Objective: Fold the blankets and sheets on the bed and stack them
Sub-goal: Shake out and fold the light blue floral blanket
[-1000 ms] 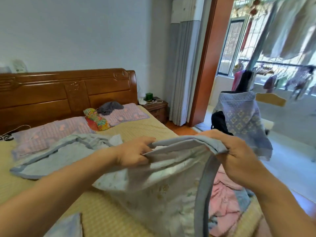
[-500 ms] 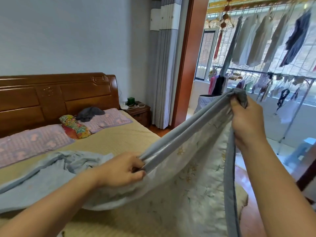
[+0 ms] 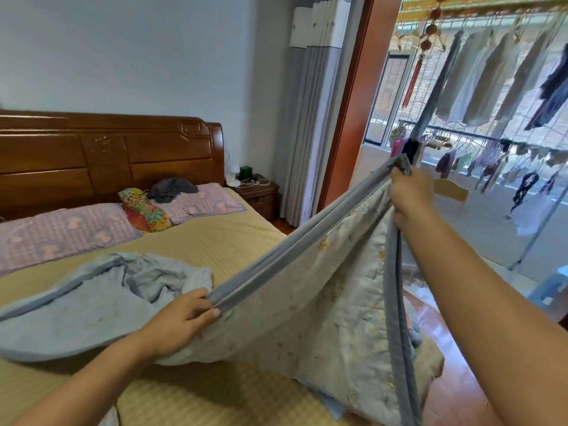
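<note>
Right hand (image 3: 410, 192) raised at about 2 o'clock in head view, fingers curled tight round the corner of the pale floral quilted blanket with grey-blue border (image 3: 332, 302). Left hand (image 3: 181, 321) low at about 8 o'clock, thumb and fingers pinching the same doubled border edge. That edge runs taut between them, long axis from 8 o'clock up to 2 o'clock. Rest of the blanket hangs below the edge at 5 o'clock from the left hand, draping onto the bed with yellow woven mat (image 3: 215, 241); its loose blue tail bunches on the mat at 10 o'clock from the left hand. Left hand is nearer the unfolded bulk, so likely it slides along the edge to find the far corner.
</note>
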A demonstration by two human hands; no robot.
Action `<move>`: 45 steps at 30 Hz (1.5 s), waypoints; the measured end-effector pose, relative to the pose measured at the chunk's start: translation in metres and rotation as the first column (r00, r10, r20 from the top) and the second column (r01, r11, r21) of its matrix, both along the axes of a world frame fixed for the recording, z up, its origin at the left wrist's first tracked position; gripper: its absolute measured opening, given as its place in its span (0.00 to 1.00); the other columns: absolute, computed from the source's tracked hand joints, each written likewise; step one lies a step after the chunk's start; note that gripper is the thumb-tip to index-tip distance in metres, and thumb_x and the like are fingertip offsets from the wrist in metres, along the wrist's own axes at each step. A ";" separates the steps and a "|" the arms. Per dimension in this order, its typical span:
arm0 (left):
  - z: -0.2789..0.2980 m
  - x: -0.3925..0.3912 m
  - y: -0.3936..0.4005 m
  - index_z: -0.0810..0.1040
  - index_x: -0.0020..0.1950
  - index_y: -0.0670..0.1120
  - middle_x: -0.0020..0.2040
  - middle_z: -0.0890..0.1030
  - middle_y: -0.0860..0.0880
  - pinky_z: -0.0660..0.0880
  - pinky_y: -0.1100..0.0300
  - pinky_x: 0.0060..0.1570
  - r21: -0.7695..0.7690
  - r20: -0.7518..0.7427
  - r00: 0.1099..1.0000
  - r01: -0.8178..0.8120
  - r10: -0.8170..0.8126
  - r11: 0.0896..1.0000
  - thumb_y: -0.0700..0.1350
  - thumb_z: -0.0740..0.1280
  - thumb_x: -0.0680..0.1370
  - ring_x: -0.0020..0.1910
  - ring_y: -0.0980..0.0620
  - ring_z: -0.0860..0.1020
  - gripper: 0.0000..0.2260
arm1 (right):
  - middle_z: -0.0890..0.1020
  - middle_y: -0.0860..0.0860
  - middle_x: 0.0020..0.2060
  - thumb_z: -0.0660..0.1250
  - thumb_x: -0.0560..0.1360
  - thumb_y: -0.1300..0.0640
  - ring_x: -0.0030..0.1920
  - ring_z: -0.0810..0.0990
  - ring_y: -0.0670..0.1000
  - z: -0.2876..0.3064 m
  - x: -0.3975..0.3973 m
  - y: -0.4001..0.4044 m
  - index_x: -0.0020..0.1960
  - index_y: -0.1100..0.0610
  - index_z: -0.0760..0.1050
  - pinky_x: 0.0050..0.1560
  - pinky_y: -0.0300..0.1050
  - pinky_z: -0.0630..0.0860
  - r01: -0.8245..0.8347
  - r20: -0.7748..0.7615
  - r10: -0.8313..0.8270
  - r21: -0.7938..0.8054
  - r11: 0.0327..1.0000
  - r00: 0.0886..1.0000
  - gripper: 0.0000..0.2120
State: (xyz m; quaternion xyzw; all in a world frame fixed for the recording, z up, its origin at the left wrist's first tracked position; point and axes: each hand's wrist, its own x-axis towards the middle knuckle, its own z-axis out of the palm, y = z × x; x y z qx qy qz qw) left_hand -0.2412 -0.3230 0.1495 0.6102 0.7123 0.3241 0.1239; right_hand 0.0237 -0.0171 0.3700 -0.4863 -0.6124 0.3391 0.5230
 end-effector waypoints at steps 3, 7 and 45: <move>0.022 0.009 -0.028 0.75 0.41 0.52 0.41 0.74 0.53 0.70 0.56 0.43 0.009 0.095 0.995 0.028 -0.028 1.000 0.70 0.57 0.78 0.40 0.53 0.75 0.23 | 0.73 0.51 0.38 0.60 0.83 0.53 0.38 0.73 0.51 -0.006 0.000 0.005 0.52 0.54 0.73 0.43 0.47 0.68 0.013 -0.078 -0.018 -0.062 0.998 0.997 0.06; 0.065 0.000 -0.072 0.77 0.37 0.46 0.34 0.76 0.47 0.69 0.56 0.36 0.105 0.400 0.914 -0.123 0.071 0.987 0.67 0.65 0.74 0.34 0.47 0.75 0.24 | 0.76 0.49 0.42 0.64 0.81 0.54 0.43 0.75 0.48 -0.013 -0.002 0.005 0.50 0.54 0.76 0.46 0.45 0.73 -0.121 -0.112 0.111 -0.087 0.989 0.987 0.04; 0.053 0.111 -0.049 0.77 0.47 0.52 0.34 0.80 0.58 0.69 0.66 0.34 0.183 0.246 0.969 -0.039 -0.008 0.982 0.43 0.68 0.82 0.32 0.59 0.76 0.05 | 0.82 0.42 0.45 0.71 0.77 0.52 0.48 0.79 0.40 -0.131 -0.032 -0.197 0.50 0.45 0.78 0.52 0.43 0.76 -0.894 0.504 0.857 -0.426 0.140 -0.106 0.04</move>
